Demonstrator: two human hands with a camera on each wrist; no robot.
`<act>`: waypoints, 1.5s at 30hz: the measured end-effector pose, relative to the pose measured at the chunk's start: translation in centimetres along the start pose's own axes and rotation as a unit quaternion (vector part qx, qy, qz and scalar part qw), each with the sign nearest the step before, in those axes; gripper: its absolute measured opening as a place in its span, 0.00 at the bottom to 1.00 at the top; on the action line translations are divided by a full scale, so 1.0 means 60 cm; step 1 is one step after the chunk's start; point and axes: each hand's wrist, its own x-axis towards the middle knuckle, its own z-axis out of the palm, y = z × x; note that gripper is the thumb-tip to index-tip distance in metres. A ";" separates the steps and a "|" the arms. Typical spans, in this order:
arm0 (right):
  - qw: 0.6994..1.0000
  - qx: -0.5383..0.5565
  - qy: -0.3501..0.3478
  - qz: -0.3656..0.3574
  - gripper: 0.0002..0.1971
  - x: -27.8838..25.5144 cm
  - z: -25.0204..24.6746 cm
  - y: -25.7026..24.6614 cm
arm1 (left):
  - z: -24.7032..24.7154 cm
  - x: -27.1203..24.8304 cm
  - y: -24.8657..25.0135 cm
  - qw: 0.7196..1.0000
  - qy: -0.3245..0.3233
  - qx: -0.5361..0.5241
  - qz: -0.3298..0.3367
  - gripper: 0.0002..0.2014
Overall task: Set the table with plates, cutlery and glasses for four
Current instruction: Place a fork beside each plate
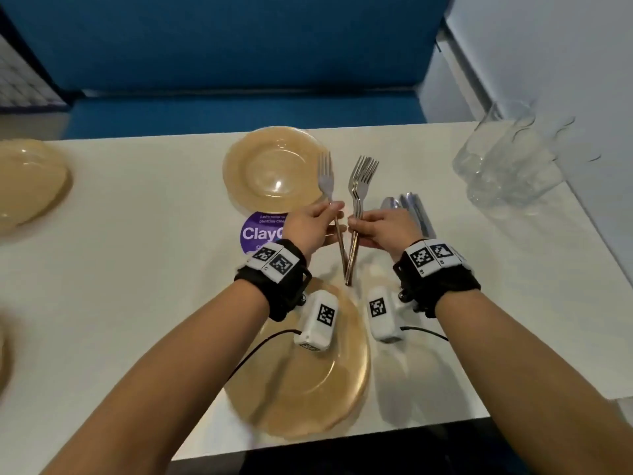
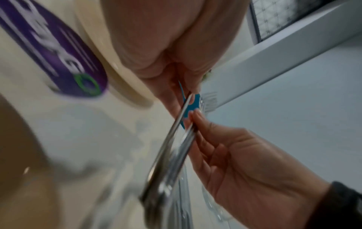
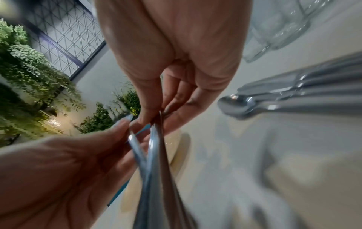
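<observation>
Above the white table (image 1: 137,269) my left hand (image 1: 333,210) pinches a single fork (image 1: 325,176) by its handle, tines up. Close beside it, my right hand (image 1: 355,223) grips a bundle of forks (image 1: 362,180), also tines up; the handle ends cross below the hands. In the left wrist view, the single fork's handle (image 2: 176,124) runs from my left hand (image 2: 176,86) past the right hand (image 2: 245,162). The right wrist view has my right hand (image 3: 156,114) round the fork bundle (image 3: 156,162). An amber plate (image 1: 274,169) lies just beyond the hands and another plate (image 1: 308,382) under my wrists.
Spoons and knives (image 1: 411,209) lie in a pile right of my right hand. Several clear glasses (image 1: 507,166) stand at the back right by the wall. A third plate (image 1: 27,183) lies far left. A purple sticker (image 1: 260,231) sits between the two middle plates.
</observation>
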 end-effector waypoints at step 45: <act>0.974 -0.222 -0.031 -0.017 0.09 -0.139 0.272 0.086 | -0.319 -0.213 -0.197 0.960 0.127 0.218 -0.117 0.08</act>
